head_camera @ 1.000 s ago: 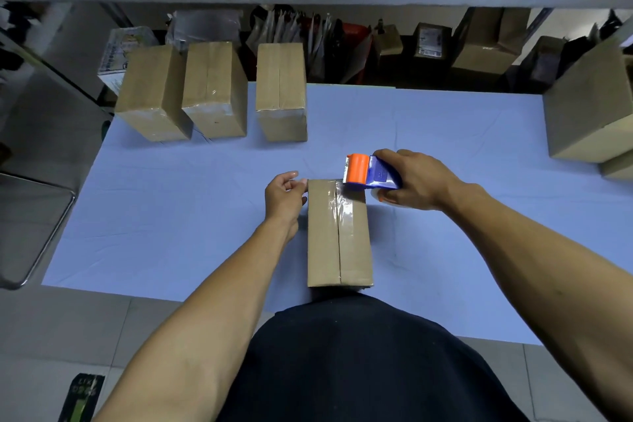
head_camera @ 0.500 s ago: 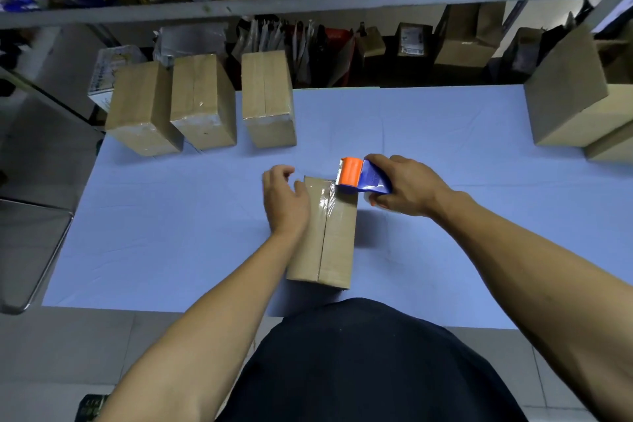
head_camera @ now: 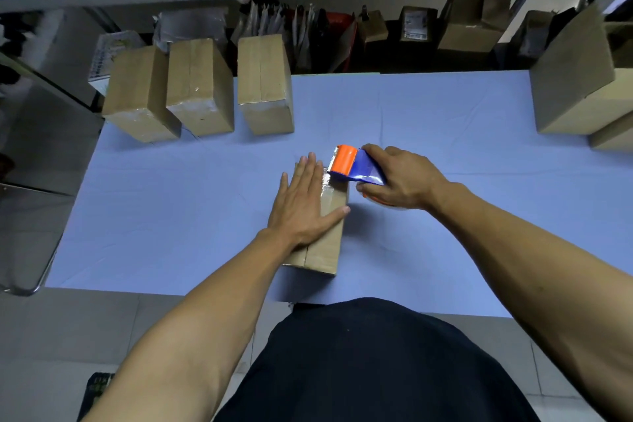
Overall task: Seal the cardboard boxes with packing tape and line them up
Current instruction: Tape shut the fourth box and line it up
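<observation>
The left hand (head_camera: 303, 204) lies flat, fingers spread, on the cardboard box (head_camera: 322, 243) at the table's (head_camera: 171, 216) near edge. The right hand (head_camera: 402, 178) grips the tape dispenser (head_camera: 354, 166) at that box's far end. Three sealed boxes (head_camera: 202, 86) stand beyond it.

I see one box (head_camera: 322, 243) lying on the desk (head_camera: 171, 209) near its front edge, my left hand (head_camera: 303, 200) flat on top of it. My right hand (head_camera: 400, 178) holds the tape gun (head_camera: 354, 166) at the box's far right corner. Three boxes (head_camera: 200, 86) stand in a row at the back left; more boxes (head_camera: 575, 79) sit at the far right.
</observation>
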### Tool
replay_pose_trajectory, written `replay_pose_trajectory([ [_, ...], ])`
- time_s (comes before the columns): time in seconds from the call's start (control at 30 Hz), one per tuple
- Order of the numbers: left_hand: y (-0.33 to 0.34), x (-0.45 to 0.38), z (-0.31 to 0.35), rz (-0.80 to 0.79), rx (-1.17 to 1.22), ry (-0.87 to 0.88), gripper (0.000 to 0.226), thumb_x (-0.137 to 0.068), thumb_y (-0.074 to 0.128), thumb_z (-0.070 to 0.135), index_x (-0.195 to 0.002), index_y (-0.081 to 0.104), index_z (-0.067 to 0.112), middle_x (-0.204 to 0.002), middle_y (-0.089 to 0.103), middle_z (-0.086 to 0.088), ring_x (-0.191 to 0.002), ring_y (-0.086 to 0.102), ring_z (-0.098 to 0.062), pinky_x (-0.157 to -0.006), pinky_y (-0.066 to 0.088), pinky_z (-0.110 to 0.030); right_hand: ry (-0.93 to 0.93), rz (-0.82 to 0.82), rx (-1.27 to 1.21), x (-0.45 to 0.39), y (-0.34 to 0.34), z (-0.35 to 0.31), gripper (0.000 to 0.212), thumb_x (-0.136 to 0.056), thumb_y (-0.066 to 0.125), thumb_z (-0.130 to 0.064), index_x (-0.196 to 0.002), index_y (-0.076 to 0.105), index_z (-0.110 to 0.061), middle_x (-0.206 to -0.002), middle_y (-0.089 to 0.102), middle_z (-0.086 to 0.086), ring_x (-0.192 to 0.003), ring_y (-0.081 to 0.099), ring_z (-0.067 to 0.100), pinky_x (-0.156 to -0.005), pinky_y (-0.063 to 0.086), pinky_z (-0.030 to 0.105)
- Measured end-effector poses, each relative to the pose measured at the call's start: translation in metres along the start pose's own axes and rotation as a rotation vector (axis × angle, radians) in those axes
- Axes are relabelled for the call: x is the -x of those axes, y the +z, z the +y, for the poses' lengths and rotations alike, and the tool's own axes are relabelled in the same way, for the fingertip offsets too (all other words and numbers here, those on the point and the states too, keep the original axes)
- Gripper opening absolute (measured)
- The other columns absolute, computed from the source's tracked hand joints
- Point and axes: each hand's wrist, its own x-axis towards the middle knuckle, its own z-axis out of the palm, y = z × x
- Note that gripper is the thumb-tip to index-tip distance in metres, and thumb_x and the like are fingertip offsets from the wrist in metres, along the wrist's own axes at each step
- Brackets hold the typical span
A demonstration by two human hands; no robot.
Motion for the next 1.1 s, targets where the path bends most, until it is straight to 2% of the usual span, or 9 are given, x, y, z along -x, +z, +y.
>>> replay_pose_trajectory([
  [0.07, -0.001, 0.001, 0.0, 0.006, 0.0, 0.001, 0.102, -0.088, 0.036, 0.076, -0.158, -0.007, 0.015, -0.165, -0.017, 0.001, -0.151, -0.019, -0.012, -0.122, -0.007, -0.046, 0.011, -0.035, 0.029, 0.008, -0.005, 0.015, 0.059, -0.083, 0.062, -0.053, -0.132, 0.041, -0.028, -0.103, 0.06, 0.004, -0.084, 0.057, 0.029, -0.066, 0.039, 0.031],
  [0.17, -0.004, 0.002, 0.0, -0.003, -0.035, 0.032, 0.1, -0.089, 0.034, 0.076, -0.158, -0.007, 0.017, -0.165, -0.018, 0.003, -0.15, -0.02, -0.01, -0.122, -0.007, -0.047, 0.034, -0.074, 0.057, 0.023, -0.009, 0.035, 0.061, -0.082, 0.062, -0.055, -0.133, 0.04, -0.03, -0.104, 0.058, 0.003, -0.085, 0.058, 0.03, -0.07, 0.046, 0.034],
  [0.33, -0.006, 0.002, 0.002, -0.002, -0.036, 0.02, 0.097, -0.09, 0.035, 0.075, -0.158, -0.007, 0.02, -0.165, -0.019, 0.005, -0.15, -0.02, -0.01, -0.122, -0.006, -0.048, 0.065, -0.09, 0.035, 0.037, -0.005, 0.055, 0.079, -0.083, 0.05, -0.074, -0.147, 0.028, -0.034, -0.111, 0.056, 0.0, -0.095, 0.059, 0.028, -0.071, 0.041, 0.032],
  [0.53, -0.007, 0.003, 0.006, -0.003, -0.059, 0.017, 0.097, -0.089, 0.035, 0.075, -0.158, -0.006, 0.02, -0.165, -0.017, 0.004, -0.15, -0.02, -0.011, -0.121, -0.007, -0.049, 0.041, -0.096, 0.199, 0.027, -0.002, 0.04, 0.077, -0.088, 0.047, -0.07, -0.151, 0.027, -0.031, -0.113, 0.057, 0.008, -0.093, 0.061, 0.03, -0.066, 0.04, 0.032],
  [0.63, -0.007, 0.003, 0.008, -0.01, -0.059, 0.013, 0.099, -0.088, 0.035, 0.075, -0.158, -0.006, 0.018, -0.166, -0.016, 0.004, -0.15, -0.019, -0.011, -0.122, -0.006, -0.049, 0.079, -0.121, 0.275, 0.012, -0.001, 0.014, 0.07, -0.086, 0.052, -0.065, -0.143, 0.036, -0.027, -0.108, 0.058, 0.011, -0.087, 0.06, 0.032, -0.065, 0.037, 0.032],
  [0.77, -0.004, 0.001, 0.011, -0.007, -0.026, -0.011, 0.102, -0.088, 0.036, 0.075, -0.158, -0.006, 0.015, -0.166, -0.014, 0.001, -0.151, -0.018, -0.015, -0.123, -0.006, -0.046, 0.136, -0.086, 0.36, -0.005, -0.005, -0.012, 0.051, -0.083, 0.058, -0.057, -0.118, 0.049, -0.02, -0.092, 0.054, 0.009, -0.069, 0.047, 0.029, -0.061, 0.033, 0.032],
  [0.87, -0.002, 0.003, 0.014, 0.019, -0.013, -0.025, 0.105, -0.086, 0.036, 0.077, -0.158, -0.006, 0.014, -0.166, -0.013, 0.0, -0.152, -0.017, -0.016, -0.123, -0.006, -0.043, 0.204, -0.121, 0.38, -0.011, 0.007, -0.031, 0.039, -0.085, 0.062, -0.043, -0.112, 0.052, -0.016, -0.098, 0.059, 0.009, -0.079, 0.058, 0.03, -0.062, 0.032, 0.031],
  [0.97, -0.001, 0.003, 0.012, 0.013, 0.031, -0.041, 0.107, -0.083, 0.032, 0.081, -0.158, -0.007, 0.015, -0.166, -0.015, 0.001, -0.151, -0.018, -0.015, -0.121, -0.007, -0.042, 0.323, -0.161, 0.288, -0.01, 0.023, -0.034, 0.04, -0.088, 0.061, -0.04, -0.117, 0.05, -0.015, -0.109, 0.057, 0.012, -0.093, 0.061, 0.032, -0.068, 0.034, 0.033],
  [1.1, -0.003, 0.003, 0.006, 0.003, 0.095, -0.014, 0.103, -0.088, 0.037, 0.075, -0.158, -0.008, 0.015, -0.165, -0.017, 0.002, -0.15, -0.02, -0.013, -0.12, -0.01, -0.038, 0.415, -0.103, 0.188, -0.018, 0.025, -0.028, 0.066, -0.09, 0.058, -0.039, -0.145, 0.032, -0.012, -0.12, 0.05, 0.019, -0.102, 0.055, 0.038, -0.079, 0.039, 0.04],
])
